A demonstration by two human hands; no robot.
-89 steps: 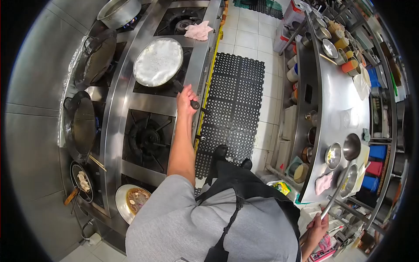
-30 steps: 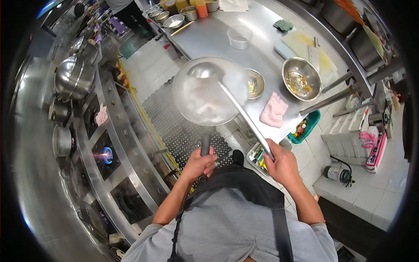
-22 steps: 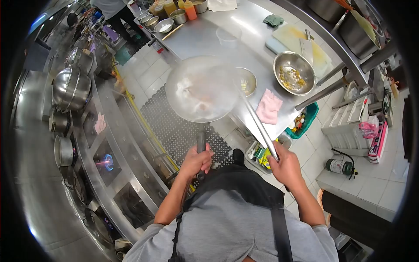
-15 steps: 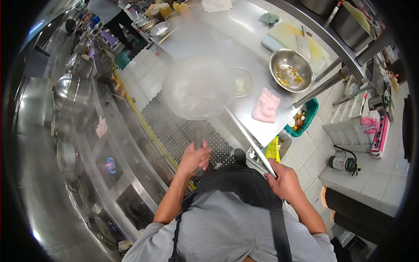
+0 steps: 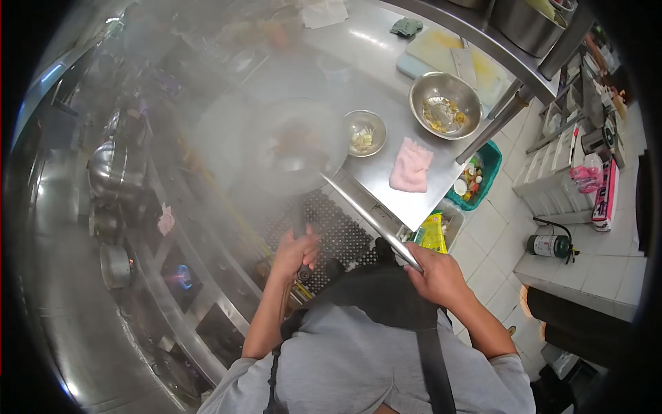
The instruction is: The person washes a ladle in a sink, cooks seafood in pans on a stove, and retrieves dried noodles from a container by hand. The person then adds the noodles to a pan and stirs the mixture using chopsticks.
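Observation:
My left hand point(image 5: 296, 254) is wrapped round the dark handle of a wok point(image 5: 258, 169), which is held up off the stove. Thick steam blurs the wok's rim, and a brownish mass of food point(image 5: 293, 138) shows dimly inside. My right hand point(image 5: 438, 274) grips a long metal cooking utensil point(image 5: 369, 219). Its far end reaches into the wok and is too veiled by steam to tell its shape. Close to the wok's right side, a small metal bowl point(image 5: 365, 133) with pale chopped pieces stands on the steel table point(image 5: 369, 172).
A larger steel bowl point(image 5: 446, 105) with yellowish scraps and a pink cloth point(image 5: 412, 165) lie on the table. A teal basket point(image 5: 486, 172) with food waste stands beyond its edge. At left, a lit burner point(image 5: 182, 276) glows blue on the stove. A steel shelf point(image 5: 469, 34) overhangs upper right.
Steam has spread across the left and upper view. The small bowl's pale contents show more clearly. The wok and both hands appear slightly further left, both grips unchanged.

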